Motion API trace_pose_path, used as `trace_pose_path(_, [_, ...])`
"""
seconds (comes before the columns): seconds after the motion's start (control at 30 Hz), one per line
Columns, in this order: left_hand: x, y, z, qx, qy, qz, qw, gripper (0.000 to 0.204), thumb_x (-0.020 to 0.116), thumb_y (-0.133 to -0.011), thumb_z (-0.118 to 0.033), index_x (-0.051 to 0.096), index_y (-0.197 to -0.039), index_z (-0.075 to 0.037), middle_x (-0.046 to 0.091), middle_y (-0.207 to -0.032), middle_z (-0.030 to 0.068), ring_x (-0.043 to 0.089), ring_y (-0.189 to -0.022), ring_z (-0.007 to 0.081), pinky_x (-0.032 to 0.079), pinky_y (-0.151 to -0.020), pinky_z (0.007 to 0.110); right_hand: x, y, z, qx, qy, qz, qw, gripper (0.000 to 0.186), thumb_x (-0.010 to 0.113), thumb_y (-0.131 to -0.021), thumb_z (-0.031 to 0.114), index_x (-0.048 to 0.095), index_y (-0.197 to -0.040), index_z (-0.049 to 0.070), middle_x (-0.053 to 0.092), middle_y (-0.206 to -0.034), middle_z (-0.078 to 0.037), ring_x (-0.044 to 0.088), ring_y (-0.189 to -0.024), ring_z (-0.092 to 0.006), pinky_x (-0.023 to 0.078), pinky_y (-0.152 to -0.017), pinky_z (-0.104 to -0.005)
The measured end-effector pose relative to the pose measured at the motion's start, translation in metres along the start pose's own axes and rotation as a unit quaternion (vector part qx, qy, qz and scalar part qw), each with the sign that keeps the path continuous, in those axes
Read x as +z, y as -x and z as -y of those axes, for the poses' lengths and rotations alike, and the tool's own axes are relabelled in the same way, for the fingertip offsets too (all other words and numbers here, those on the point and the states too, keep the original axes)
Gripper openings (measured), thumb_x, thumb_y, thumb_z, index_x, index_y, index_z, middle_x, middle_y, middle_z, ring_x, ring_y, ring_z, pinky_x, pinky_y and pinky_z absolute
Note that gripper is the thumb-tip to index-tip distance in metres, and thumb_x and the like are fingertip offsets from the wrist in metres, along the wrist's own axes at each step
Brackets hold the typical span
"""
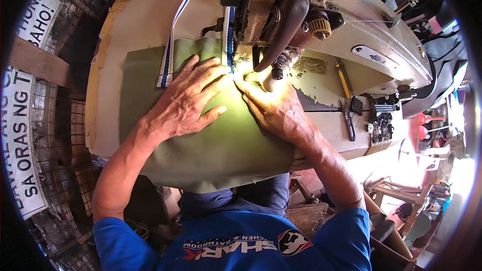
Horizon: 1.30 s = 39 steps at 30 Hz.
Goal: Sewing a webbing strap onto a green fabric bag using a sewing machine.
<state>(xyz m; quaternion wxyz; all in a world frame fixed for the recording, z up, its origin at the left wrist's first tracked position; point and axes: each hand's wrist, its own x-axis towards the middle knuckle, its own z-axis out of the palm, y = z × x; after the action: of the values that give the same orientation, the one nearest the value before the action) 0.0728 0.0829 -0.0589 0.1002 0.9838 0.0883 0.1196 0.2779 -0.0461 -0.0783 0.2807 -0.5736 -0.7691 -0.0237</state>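
A dull green sheet of fabric (pixel 201 155) lies under the sewing machine's head (pixel 261 15) and hangs over the table's near edge. A white webbing strap with a blue stripe (pixel 171 35) loops over it, and one end runs down to the lit needle area. My left hand (pixel 193 95) rests flat on the fabric, fingers spread, fingertips beside the strap. On the other side my right hand (pixel 276 108) presses the fabric with its fingers stretched toward the needle. Lamp glare and machine parts partly cover those fingertips.
The pale machine table (pixel 120 35) extends to the left. Right of the machine lie a yellow-handled screwdriver (pixel 343 79), a dark slim tool (pixel 348 121) and a black mechanical part (pixel 382 128). Wire mesh (pixel 78 125) with signs stands at left; wooden frames (pixel 401 193) at right.
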Motion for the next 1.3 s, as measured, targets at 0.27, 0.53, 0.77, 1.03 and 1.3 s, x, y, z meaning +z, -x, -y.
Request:
trace_pose_path(0.27, [-0.004, -0.009, 0.001, -0.01, 0.012, -0.018, 1.0, 0.058, 0.067, -0.086, -0.034, 0.054, -0.133, -0.003, 0.052, -0.137, 0.0158, 0.045, -0.134, 0.0325, 0.027, -0.118, 0.054, -0.011, -0.004, 0.001, -0.001, 0.053, 0.072, 0.996, 0.045, 0.066, -0.086, 0.009, 0.061, -0.13, 0.009, 0.064, -0.113, -0.017, 0.063, -0.093, -0.0346, 0.052, -0.08, -0.0465])
trace_pose_path(0.53, [-0.002, -0.012, 0.013, 0.001, 0.018, -0.01, 1.0, 0.059, 0.069, -0.085, -0.034, 0.054, -0.133, -0.004, 0.053, -0.136, 0.0151, 0.044, -0.135, 0.0305, 0.025, -0.119, 0.054, -0.081, 0.041, 0.009, 0.111, 0.056, 0.076, 0.989, 0.035, 0.077, -0.081, 0.018, 0.069, -0.114, 0.01, 0.061, -0.11, -0.012, 0.059, -0.105, -0.0319, 0.051, -0.09, -0.0447])
trace_pose_path(0.77, [-0.001, -0.014, 0.02, 0.014, 0.012, -0.011, 1.0, 0.059, 0.068, -0.085, -0.035, 0.054, -0.133, -0.004, 0.052, -0.135, 0.0148, 0.044, -0.134, 0.0303, 0.025, -0.119, 0.055, -0.291, 0.077, -0.098, 0.294, 0.282, -0.217, 0.887, 0.032, 0.048, -0.104, 0.021, 0.065, -0.127, 0.006, 0.066, -0.121, -0.011, 0.062, -0.112, -0.0202, 0.045, -0.099, -0.0303])
trace_pose_path(1.03, [0.001, -0.014, 0.019, 0.014, 0.019, -0.009, 1.0, 0.058, 0.069, -0.084, -0.032, 0.055, -0.132, -0.003, 0.049, -0.139, 0.0167, 0.042, -0.135, 0.0323, 0.022, -0.12, 0.053, -0.371, 0.094, -0.291, 0.339, 0.306, 0.038, 0.889, 0.049, 0.056, -0.099, 0.043, 0.068, -0.117, -0.001, 0.072, -0.107, -0.015, 0.067, -0.097, -0.0218, 0.048, -0.09, -0.0317])
trace_pose_path(1.3, [0.002, -0.015, 0.022, 0.013, 0.019, -0.025, 0.999, 0.058, 0.067, -0.087, -0.035, 0.054, -0.133, -0.003, 0.052, -0.136, 0.0145, 0.044, -0.135, 0.0302, 0.025, -0.118, 0.055, -0.384, 0.112, -0.315, 0.308, 0.36, 0.101, 0.875, 0.038, 0.052, -0.091, 0.001, 0.056, -0.129, 0.004, 0.069, -0.099, -0.022, 0.069, -0.089, -0.0366, 0.055, -0.076, -0.0402])
